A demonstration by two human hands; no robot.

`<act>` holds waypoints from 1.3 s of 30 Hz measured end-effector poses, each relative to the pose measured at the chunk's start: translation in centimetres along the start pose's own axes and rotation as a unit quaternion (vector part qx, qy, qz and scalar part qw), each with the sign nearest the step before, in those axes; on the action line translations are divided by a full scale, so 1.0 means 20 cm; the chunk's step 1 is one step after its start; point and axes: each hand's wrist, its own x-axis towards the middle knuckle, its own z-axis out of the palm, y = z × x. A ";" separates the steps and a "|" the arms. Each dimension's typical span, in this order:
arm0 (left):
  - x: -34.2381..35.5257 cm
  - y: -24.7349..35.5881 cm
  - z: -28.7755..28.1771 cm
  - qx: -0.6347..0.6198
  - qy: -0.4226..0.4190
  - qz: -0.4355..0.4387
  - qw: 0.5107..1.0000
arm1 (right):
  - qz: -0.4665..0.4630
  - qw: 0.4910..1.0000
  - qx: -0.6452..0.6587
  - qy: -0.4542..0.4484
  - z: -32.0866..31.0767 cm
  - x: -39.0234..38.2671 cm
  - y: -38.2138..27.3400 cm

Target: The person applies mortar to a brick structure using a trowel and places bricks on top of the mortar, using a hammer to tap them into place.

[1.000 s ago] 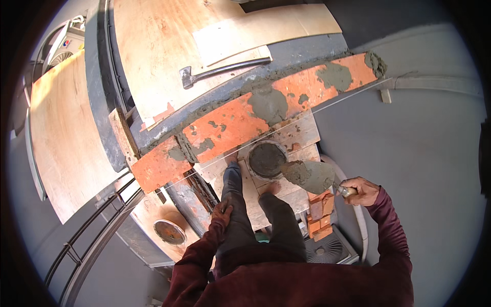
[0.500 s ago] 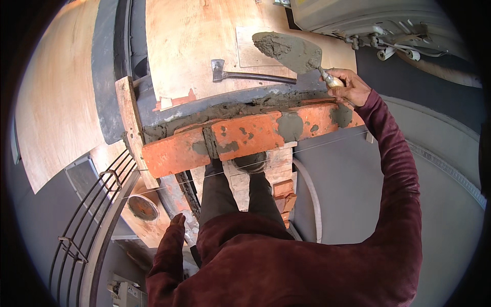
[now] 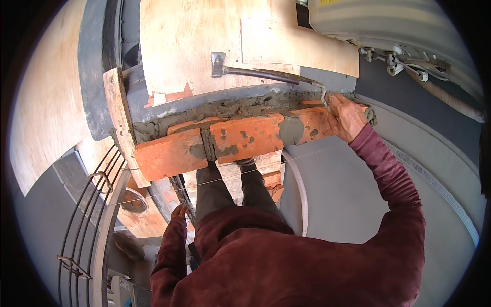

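My right hand (image 3: 348, 116) is closed around the handle of a trowel (image 3: 302, 80), at the right end of a row of red bricks (image 3: 248, 134). The blade is turned edge-on, so its faces are hidden. Grey mortar (image 3: 372, 116) clings beside that hand at the row's end. More wet mortar (image 3: 225, 108) lies in a rough bed behind the bricks and fills the joints between them. Low by my left side hangs my left hand (image 3: 179, 211), fingers loosely extended and holding nothing visible. A hatchet (image 3: 219, 64) lies on the plywood beyond, its handle partly overlapped by the trowel.
An upright wooden board (image 3: 118, 115) stands at the row's left end. A thin string (image 3: 230, 177) crosses in front of the bricks. Metal bars (image 3: 84, 225) run along the left, near a round bucket (image 3: 134, 201). A pale metal unit with valves (image 3: 394, 64) juts in at the upper right.
My right hand has come down toward the row's right end, and the mortar-laden trowel has rolled from face-up to edge-on. Mortar now shows at that end. The view has shifted slightly.
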 end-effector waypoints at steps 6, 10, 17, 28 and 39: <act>0.12 -0.01 0.00 -0.014 -0.044 -0.091 0.995 | 0.005 0.999 0.043 -0.032 -0.16 0.07 -0.08; 0.13 -0.11 0.00 -0.061 -0.083 -0.126 0.987 | -0.015 0.992 0.101 0.072 -0.19 -0.04 -0.19; 0.12 0.07 0.10 -0.063 -0.168 -0.104 0.978 | 0.186 0.904 0.343 0.175 -0.01 -0.76 -0.52; -0.16 0.65 0.19 0.309 -0.172 0.102 0.930 | 0.284 0.923 0.172 0.192 0.58 -1.44 -0.69; -0.76 1.92 0.48 0.450 0.044 0.621 0.641 | 0.048 0.996 -0.045 0.063 0.06 -0.47 -0.54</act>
